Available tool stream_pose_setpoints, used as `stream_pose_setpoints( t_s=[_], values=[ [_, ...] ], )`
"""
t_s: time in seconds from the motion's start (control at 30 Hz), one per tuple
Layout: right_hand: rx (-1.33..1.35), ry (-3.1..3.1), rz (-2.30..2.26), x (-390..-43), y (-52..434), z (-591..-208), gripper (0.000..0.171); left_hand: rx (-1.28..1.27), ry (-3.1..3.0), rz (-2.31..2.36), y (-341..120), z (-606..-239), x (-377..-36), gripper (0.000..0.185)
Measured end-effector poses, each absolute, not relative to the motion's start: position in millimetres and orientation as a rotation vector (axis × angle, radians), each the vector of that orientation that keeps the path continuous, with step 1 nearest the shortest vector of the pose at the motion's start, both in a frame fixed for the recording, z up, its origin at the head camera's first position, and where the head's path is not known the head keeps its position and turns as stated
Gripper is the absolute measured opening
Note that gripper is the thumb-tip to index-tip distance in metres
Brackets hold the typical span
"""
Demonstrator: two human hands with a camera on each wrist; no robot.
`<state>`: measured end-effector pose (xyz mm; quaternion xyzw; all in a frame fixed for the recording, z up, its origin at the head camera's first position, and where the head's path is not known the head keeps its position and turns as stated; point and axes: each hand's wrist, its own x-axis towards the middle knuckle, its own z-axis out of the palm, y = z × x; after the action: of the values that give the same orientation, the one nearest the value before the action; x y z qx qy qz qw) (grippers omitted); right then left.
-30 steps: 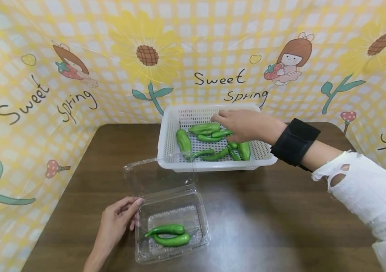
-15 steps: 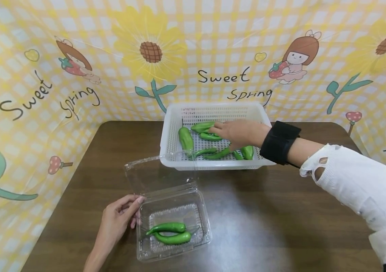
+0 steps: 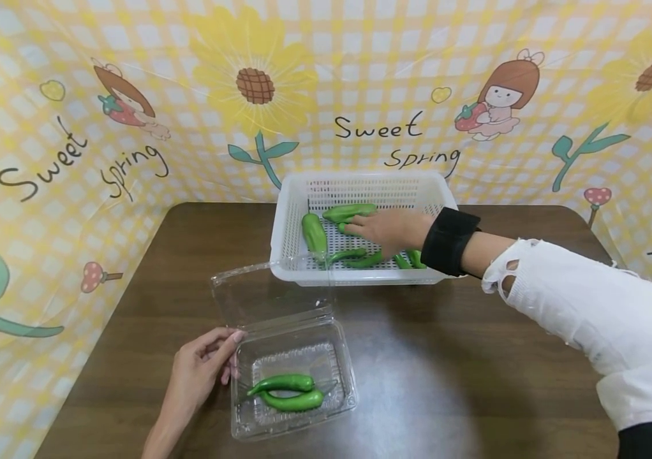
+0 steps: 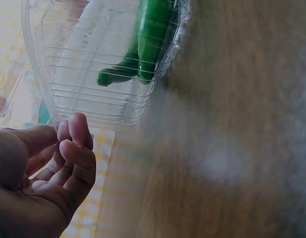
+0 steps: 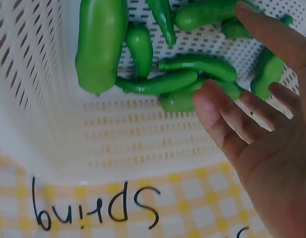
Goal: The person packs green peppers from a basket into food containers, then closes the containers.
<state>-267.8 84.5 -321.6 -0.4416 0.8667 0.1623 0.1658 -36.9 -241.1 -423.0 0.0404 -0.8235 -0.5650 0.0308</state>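
My left hand [image 3: 200, 366] pinches the left rim of a clear plastic clamshell box [image 3: 351, 376], whose lid [image 3: 271, 296] stands raised behind it. Two green chili peppers [image 3: 291, 401] lie side by side in the box. In the left wrist view, thumb and fingertips meet at the box's corner. My right hand [image 3: 395, 231] reaches down into a white perforated basket [image 3: 360, 276], hiding part of its contents. The right wrist view has its fingers spread over slim green chilies [image 5: 202, 64], holding nothing. A thick green pepper [image 5: 101, 49] lies toward one end of the basket.
The basket stands at the back of a brown wooden table [image 3: 446, 357], beyond the raised lid, which overlaps its front left corner in the head view. A yellow checked cloth [image 3: 326, 70] hangs behind and at the sides.
My right hand has moved left and lower into the basket, over the middle peppers. The left hand keeps its pinch on the box; the head view has shifted slightly.
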Motion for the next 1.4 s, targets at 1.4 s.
stream_pose_setpoints(
  t_s=[1.4],
  values=[
    [-1.204, 2.327, 0.491, -277.4, 74.0, -360.4, 0.074, 0.151, -2.537, -1.743, -241.0, -424.9, -37.2, 0.018]
  ],
)
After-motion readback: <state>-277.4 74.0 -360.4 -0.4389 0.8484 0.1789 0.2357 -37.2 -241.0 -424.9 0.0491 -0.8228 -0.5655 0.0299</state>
